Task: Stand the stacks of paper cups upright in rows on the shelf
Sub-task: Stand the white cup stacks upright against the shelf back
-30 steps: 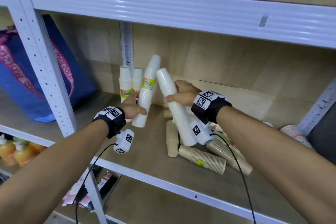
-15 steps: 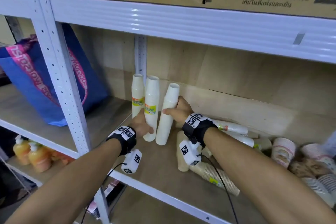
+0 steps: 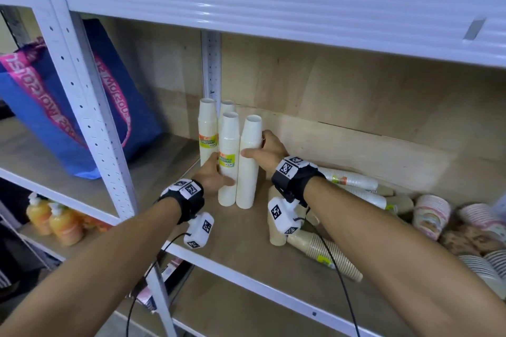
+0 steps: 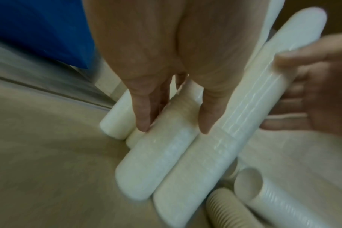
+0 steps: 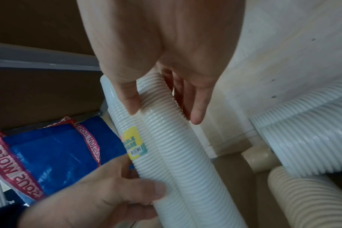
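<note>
Both hands grasp standing stacks: right hand (image 3: pixel 269 151) wraps the plain white cup stack (image 3: pixel 248 164), left hand (image 3: pixel 212 175) pinches the labelled white cup stack (image 3: pixel 229 159) beside it. Stacks touch, bases on the shelf board (image 3: pixel 246 249), likely being squared into a row before two upright stacks behind. Lying brown cup stacks (image 3: pixel 323 254) and printed cups (image 3: pixel 431 212) crowd the right. Blue bag (image 3: pixel 82 107) sits beyond the upright post (image 3: pixel 90 123).

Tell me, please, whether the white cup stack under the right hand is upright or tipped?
Upright. The white cup stack stands on its base on the shelf, held by the right hand.
</note>
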Tool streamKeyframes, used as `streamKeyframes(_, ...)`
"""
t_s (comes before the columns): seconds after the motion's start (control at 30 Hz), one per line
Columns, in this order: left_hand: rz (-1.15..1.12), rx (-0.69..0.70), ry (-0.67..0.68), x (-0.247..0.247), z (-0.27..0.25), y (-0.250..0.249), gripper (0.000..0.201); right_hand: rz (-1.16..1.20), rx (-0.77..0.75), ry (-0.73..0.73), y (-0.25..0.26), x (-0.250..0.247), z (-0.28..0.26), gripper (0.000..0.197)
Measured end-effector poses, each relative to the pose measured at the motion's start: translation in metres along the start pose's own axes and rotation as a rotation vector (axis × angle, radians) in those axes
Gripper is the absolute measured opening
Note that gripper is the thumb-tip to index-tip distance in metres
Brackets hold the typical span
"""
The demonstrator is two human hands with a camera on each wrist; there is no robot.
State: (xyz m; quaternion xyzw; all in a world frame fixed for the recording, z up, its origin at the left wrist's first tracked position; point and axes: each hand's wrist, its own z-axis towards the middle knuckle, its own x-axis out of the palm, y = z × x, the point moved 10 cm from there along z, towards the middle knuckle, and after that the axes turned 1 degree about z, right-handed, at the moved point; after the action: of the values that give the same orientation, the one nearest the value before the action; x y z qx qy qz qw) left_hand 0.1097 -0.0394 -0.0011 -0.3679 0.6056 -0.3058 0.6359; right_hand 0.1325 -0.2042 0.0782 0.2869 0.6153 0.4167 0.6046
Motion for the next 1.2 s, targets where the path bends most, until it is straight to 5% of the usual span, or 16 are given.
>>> streamKeyframes(0.27, -0.135, 0.143, -0.058, -0.065, 0.001, -0.084, 0.057, -0.023, -0.114, -0.068, 0.037, -0.021, 0.006, 0.05)
streamKeyframes(0.4, -0.022, 0.225, -0.079, -0.08, 0.008, -0.114, 0.045, -0.094, -0.148, -0.117, 0.049, -0.026, 0.009, 0.052)
streamKeyframes(0.63, 0.049, 0.233, -0.14, -0.083, 0.018, -0.112, 0.034, -0.192, -0.187, -0.073, 0.061, -0.025, 0.007, 0.045)
streamKeyframes(0.8, 0.074, 0.235, -0.172, -0.084, 0.018, -0.11, 0.037, -0.192, -0.166, -0.094, 0.061, -0.028, 0.006, 0.065)
streamKeyframes(1.0, 0.107, 0.24, -0.176, -0.084, 0.017, -0.111, 0.036, -0.245, -0.189, -0.12, 0.067, -0.032, 0.006, 0.033)
streamKeyframes(1.2, 0.092, 0.25, -0.183, -0.082, 0.014, -0.112, 0.037, -0.252, -0.188, -0.106, 0.068, -0.032, 0.01, 0.04)
